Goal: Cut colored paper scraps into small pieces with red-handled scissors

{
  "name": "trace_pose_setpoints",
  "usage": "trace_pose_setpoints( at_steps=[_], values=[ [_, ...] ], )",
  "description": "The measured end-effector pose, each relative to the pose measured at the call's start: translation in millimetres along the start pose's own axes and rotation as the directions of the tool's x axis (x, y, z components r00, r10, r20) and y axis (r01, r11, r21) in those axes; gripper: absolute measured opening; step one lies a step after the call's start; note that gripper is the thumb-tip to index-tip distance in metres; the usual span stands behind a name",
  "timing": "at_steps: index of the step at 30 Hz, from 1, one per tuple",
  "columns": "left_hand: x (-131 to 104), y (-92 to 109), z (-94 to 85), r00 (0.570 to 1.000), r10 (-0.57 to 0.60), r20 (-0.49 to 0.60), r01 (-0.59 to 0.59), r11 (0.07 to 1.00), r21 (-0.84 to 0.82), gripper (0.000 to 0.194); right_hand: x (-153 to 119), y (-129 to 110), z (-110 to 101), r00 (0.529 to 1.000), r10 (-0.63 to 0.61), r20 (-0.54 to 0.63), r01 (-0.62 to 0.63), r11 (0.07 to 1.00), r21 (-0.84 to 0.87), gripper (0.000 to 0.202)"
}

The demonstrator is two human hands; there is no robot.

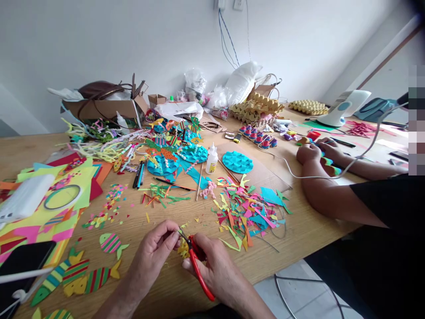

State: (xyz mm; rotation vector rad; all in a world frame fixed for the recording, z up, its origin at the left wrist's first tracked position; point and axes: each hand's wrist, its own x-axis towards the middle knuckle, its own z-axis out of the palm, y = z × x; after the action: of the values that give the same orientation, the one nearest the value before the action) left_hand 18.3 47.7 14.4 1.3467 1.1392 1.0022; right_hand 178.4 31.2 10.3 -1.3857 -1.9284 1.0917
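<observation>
While my right hand [216, 260] curls round scissors [200, 275] | left hand [156, 249] pinched, hold unclear | box [116, 107] holds brown bag [99, 89]

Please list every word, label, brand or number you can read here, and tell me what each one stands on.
No text can be read with certainty.
Glue bottle: its yellow label is too small to read.
White packaging behind it: faint dark marks, too blurred to read.
Red-handled scissors in the right hand: no lettering visible.
</observation>
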Motion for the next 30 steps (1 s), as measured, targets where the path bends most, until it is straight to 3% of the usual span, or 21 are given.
trace_pose_setpoints(
  at_steps=[14, 30],
  values=[
    [2.0, 0.7, 1.4, 1.000, -0.024, -0.011, 0.024, 0.999, 0.043, 0.014, 2.3, 16.9, 4.8, 0.998, -0.023, -0.056, 0.025, 0.999, 0.034, 0.045],
    [0.8, 1.2, -0.4, 0.996, -0.063, -0.063, 0.066, 0.997, 0.035, 0.013, 0.4, 18.5, 1.5, 1.000, -0.015, -0.021, 0.014, 0.999, -0.029, 0.047]
  ],
)
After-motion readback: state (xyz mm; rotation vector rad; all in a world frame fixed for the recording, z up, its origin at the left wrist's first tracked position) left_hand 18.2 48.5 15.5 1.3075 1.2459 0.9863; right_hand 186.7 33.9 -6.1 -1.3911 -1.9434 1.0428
